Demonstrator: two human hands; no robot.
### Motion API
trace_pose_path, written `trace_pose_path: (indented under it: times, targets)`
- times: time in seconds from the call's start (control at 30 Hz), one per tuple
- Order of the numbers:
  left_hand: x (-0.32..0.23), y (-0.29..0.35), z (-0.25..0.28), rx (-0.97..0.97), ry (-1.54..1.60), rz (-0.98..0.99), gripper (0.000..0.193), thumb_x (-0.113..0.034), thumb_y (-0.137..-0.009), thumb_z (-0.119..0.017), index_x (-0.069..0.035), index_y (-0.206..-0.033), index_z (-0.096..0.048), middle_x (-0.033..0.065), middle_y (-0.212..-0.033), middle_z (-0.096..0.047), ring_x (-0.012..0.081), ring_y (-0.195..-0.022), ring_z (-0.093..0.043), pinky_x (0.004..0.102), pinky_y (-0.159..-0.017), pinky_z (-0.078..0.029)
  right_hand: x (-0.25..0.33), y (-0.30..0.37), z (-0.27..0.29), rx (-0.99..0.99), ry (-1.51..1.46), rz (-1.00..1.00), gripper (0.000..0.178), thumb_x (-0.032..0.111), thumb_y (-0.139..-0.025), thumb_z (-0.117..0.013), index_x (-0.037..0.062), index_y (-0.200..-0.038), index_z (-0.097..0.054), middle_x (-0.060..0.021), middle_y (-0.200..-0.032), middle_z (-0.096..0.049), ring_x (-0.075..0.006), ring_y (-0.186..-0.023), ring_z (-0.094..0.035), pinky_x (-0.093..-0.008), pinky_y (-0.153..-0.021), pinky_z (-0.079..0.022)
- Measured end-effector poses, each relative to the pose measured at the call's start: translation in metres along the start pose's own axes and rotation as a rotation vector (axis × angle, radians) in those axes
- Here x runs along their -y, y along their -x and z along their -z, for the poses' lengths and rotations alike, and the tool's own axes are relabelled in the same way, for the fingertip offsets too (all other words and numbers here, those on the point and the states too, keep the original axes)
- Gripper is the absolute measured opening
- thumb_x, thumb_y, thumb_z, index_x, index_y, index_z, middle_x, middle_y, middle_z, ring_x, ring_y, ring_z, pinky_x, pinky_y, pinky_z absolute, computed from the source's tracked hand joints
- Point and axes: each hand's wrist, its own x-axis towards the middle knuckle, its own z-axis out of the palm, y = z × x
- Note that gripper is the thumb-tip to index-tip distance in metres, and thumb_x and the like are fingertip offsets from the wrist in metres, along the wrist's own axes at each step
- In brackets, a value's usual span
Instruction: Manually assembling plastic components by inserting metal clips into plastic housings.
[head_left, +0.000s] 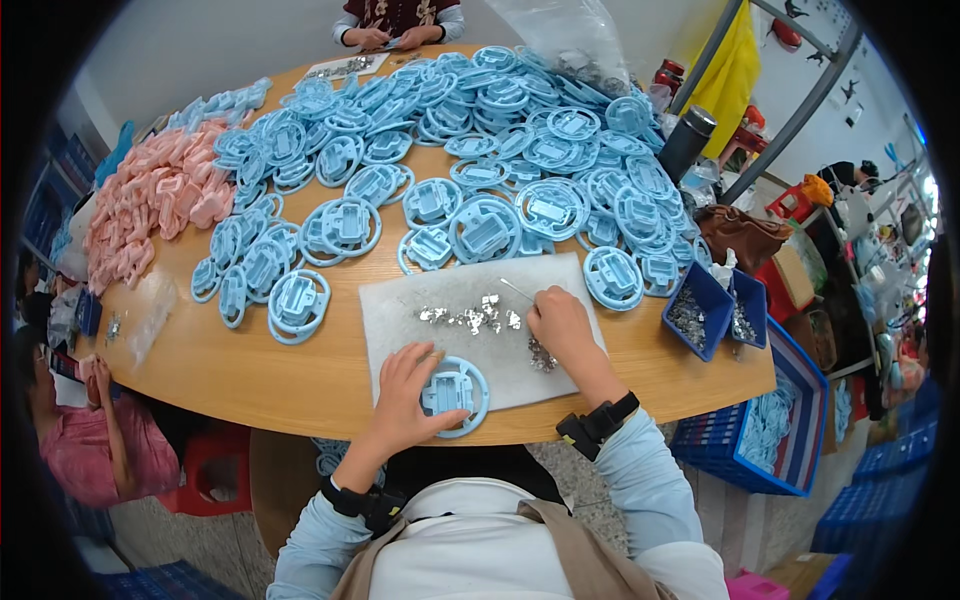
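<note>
My left hand (405, 400) grips a light-blue plastic part (478, 400) at the mat's near edge, its thumb across the lower side and its fingers over the upper left rim. The part is a round ring with a boxy frame in its middle. Pinched in my right hand (560, 325) is a thin, pale, stick-like tool (515, 289) that points up and left; its exact kind is unclear. Both hands are over a grey-white mat (390, 320). Shiny flat metal pieces (478, 317) lie scattered between them, and a small heap of darker metal bits (541, 355) sits below my right wrist.
Light-blue parts (485, 225) pile across the table's far side; pink parts (165, 185) heap at left. Blue bins (702, 315) of small metal pieces stand at right, near a dark flask (687, 143). A blue crate (790, 440) is below. Other people sit far across and at left.
</note>
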Motion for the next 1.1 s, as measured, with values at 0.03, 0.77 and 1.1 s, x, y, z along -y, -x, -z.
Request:
trace_pose_path:
  times: [0.03, 0.77, 1.1]
  targets:
    - [0.003, 0.0, 0.002, 0.02, -0.017, -0.021, 0.078, -0.043, -0.062, -0.079, -0.001, -0.122, -0.051, 0.0188, -0.132, -0.042, 0.0359, -0.126, -0.036, 0.047, -0.104, -0.026, -0.002, -0.001, -0.001, -0.017, 0.004, 0.003, 0.013, 0.01, -0.072, -0.061, -0.0026, -0.072, -0.06, -0.0204, -0.08, -0.059, -0.036, -0.072, -0.06, -0.0434, -0.067, -0.049]
    - [0.019, 0.011, 0.008, -0.094, -0.016, 0.02, 0.07, -0.039, -0.054, -0.084, -0.006, -0.11, -0.058, 0.0172, -0.124, -0.048, 0.0359, -0.12, -0.041, 0.0469, -0.102, -0.03, 0.069, 0.043, -0.022, 0.054, -0.606, -0.017, 0.013, 0.01, -0.076, -0.062, -0.0009, -0.081, -0.066, -0.0161, -0.072, -0.061, -0.0305, -0.067, -0.06, -0.0353, -0.061, -0.046]
    - [0.018, 0.01, 0.014, -0.11, -0.01, 0.038, 0.071, -0.033, -0.053, -0.086, -0.005, -0.111, -0.058, 0.0147, -0.125, -0.048, 0.0348, -0.121, -0.041, 0.0444, -0.101, -0.033, 0.058, 0.034, -0.012, 0.148, -0.33, 0.373, 0.013, 0.011, -0.079, -0.063, 0.0077, -0.091, -0.065, -0.0096, -0.087, -0.057, -0.0303, -0.073, -0.059, -0.0397, -0.065, -0.048]
